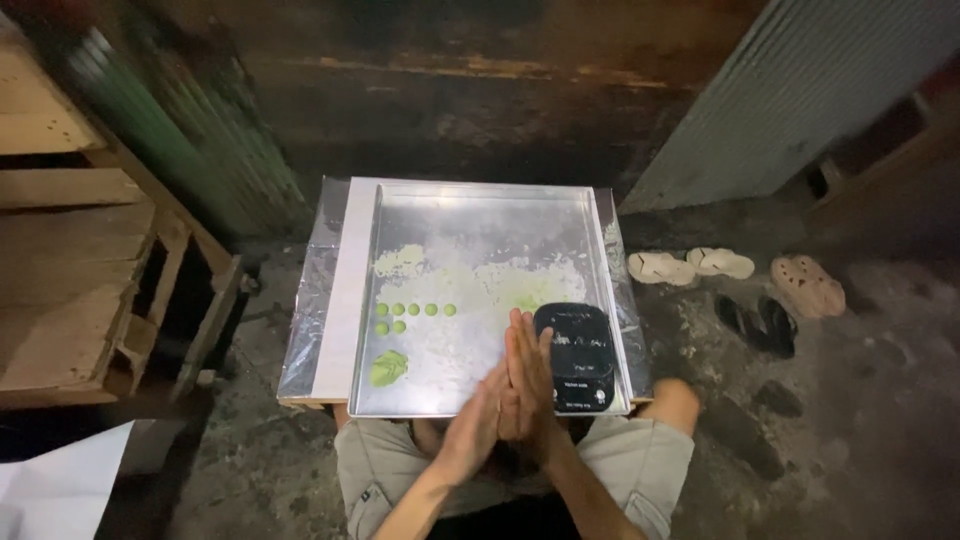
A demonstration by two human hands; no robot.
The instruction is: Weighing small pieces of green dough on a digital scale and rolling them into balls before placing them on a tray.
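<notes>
Head view: your metal tray point(470, 200) lies on a foil-covered desk point(310, 330) above your knees, dusted with pale flour. The black digital scale point(575, 355) sits in the tray's near right corner. A green dough lump point(389, 368) lies near left, with seven small green balls point(415, 310) in two rows just beyond it. Your left hand point(475, 425) and right hand point(528, 380) press palm to palm, fingers extended; whether they enclose anything cannot be told.
</notes>
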